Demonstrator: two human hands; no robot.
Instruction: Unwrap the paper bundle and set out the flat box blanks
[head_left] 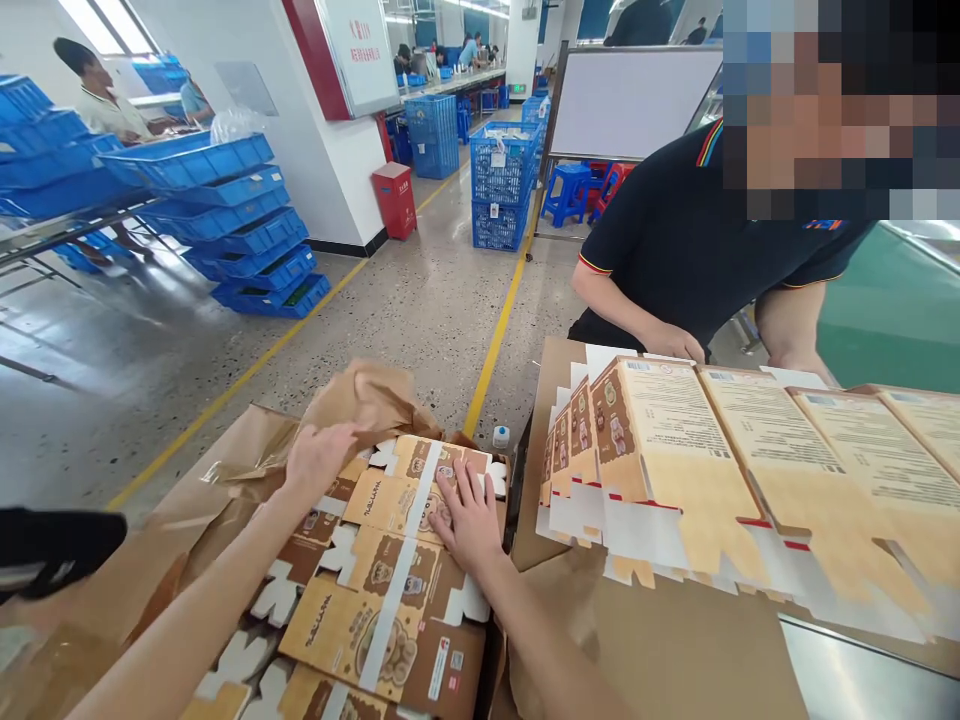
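Observation:
Bundles of flat brown printed cartons [390,590], strapped with white bands, lie in an open box lined with brown wrapping paper [360,400]. My left hand [319,455] rests with its fingers spread on the far edge of the top bundle, beside the crumpled paper. My right hand [469,520] lies flat, fingers apart, on the top bundle near its right side. Neither hand grips anything.
A fanned row of flat cartons [750,450] lies on the cardboard-covered table [675,640] at right. A person in a black shirt [697,250] leans over it with a hand [671,342] on its far edge. Blue crates [225,200] are stacked at left; a small bottle [501,436] stands between.

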